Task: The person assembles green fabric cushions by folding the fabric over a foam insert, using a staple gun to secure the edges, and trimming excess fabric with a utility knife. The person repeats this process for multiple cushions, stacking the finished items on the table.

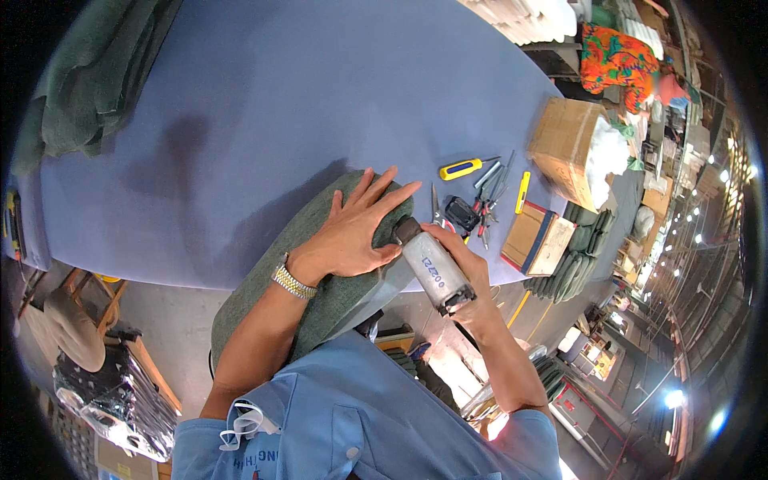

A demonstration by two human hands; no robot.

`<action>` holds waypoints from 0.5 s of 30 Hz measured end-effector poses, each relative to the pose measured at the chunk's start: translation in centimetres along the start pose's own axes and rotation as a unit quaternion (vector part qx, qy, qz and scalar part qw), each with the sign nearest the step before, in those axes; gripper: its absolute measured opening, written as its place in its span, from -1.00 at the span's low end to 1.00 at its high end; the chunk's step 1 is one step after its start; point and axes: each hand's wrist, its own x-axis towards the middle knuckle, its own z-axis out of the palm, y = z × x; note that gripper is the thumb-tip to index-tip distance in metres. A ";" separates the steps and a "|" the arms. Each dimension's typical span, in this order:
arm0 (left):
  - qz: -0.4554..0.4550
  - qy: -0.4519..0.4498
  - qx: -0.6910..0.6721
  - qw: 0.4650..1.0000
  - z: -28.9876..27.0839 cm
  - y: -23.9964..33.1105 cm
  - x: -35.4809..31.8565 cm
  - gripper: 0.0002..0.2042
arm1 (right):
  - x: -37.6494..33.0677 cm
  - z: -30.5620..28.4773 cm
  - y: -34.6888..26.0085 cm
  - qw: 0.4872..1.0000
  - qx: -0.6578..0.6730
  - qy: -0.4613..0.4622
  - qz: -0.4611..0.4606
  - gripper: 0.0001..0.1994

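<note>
One blue table (272, 104) on my feed; slanting lower-left to upper-right over its edge, the cushion (340, 300); left hand (348, 236) on its far end, fingers splayed, gripping nothing; just right, the right hand (475, 276) wraps the tool (432, 264), nose by the cushion.

- The shirt (320, 400) was light blue cloth, with stitched seams around its pocket (346, 428).
- A pale round button (352, 453) sat on the pocket.
- Dark blue lettering (254, 459) ran across the cloth left of the pocket.
- A white, looped strip (250, 422) showed above that lettering, also left of the pocket.
- The sleeves (524, 440), either side of the pocket, were short.
- A watch (293, 277) with a silver-and-gold metal band circled the left wrist (307, 264), above the pocket.
</note>
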 end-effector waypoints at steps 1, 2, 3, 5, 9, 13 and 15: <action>-0.004 0.011 0.001 1.000 -0.1 0.1 0.1 0.01 | 0.1 0.4 0.4 1.000 0.006 0.004 0.004 -0.19; -0.008 0.017 0.004 1.000 -0.2 0.1 0.2 0.02 | 0.2 0.7 0.6 1.000 0.013 0.008 0.008 -0.19; -0.013 0.022 0.006 1.000 -0.2 0.2 0.3 0.03 | 0.4 0.7 0.2 0.998 -0.027 0.005 0.059 -0.18; -0.019 0.028 0.010 0.999 -0.3 0.1 0.3 0.04 | 1.1 0.5 -0.1 1.000 -0.022 0.000 0.014 -0.25; -0.030 0.037 0.016 0.999 -0.5 0.0 0.3 0.04 | 1.7 1.2 -1.4 0.999 -0.037 0.012 -0.003 -0.34; -0.033 0.057 0.028 0.997 0.1 0.2 0.3 0.04 | 1.5 1.4 -1.1 1.000 -0.025 0.013 0.011 -0.17; -0.042 0.055 0.026 0.997 0.2 0.0 0.5 0.05 | 1.8 1.6 -0.6 0.998 -0.054 0.034 -0.028 -0.20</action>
